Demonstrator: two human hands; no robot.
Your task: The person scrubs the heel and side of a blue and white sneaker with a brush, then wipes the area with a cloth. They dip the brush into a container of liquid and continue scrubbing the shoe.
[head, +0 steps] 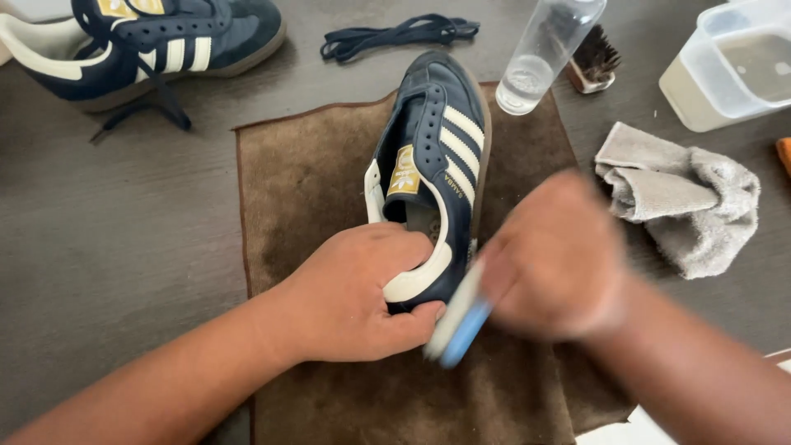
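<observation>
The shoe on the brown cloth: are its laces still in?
No: the shoe has bare eyelets, and loose dark laces lie on the table behind it.

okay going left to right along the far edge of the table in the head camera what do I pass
Second navy shoe → loose navy laces → clear plastic bottle → small brush → plastic tub of cloudy water.

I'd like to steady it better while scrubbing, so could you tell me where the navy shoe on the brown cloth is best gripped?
Grip the navy shoe at its heel, coming from the near left, as the left hand does. The heel faces the person, its open collar gives the fingers an edge, and this leaves the side free for the right hand and its blurred brush.
</observation>
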